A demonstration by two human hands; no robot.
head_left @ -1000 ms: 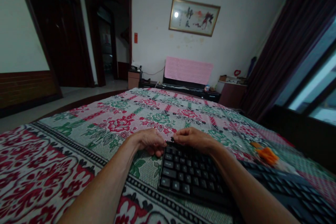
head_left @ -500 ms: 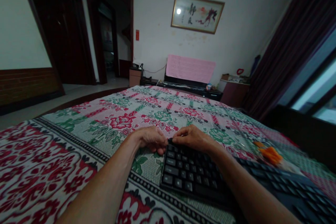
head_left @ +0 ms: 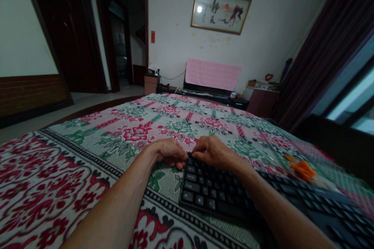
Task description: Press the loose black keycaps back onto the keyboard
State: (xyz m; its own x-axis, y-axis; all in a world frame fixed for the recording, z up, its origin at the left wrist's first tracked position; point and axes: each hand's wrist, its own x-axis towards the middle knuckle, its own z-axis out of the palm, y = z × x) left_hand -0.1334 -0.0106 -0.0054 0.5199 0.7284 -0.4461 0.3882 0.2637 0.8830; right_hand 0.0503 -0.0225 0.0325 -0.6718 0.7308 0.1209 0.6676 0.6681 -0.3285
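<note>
A black keyboard (head_left: 216,198) lies on the flowered cloth, its left end showing and its right part hidden under my right forearm. At its far left corner my left hand (head_left: 172,154) is closed, fingers curled and thumb and fingertips against the corner. My right hand (head_left: 214,151) comes over the keyboard from the right, with thumb and fingers pinched together at the same corner. A small dark piece shows between the two sets of fingertips; whether it is a keycap or part of the keyboard's corner, I cannot tell.
A second black keyboard (head_left: 318,206) lies to the right, beyond my right forearm. Behind it is a crumpled orange cloth (head_left: 304,169). The patterned tablecloth (head_left: 134,134) covers the table. Past the far edge stand a pink-covered screen (head_left: 213,74) and low cabinets.
My right hand's knuckles have risen slightly, with its fingertips still at the keyboard's corner. My left hand stays almost in place. The camera view has shifted a little.
</note>
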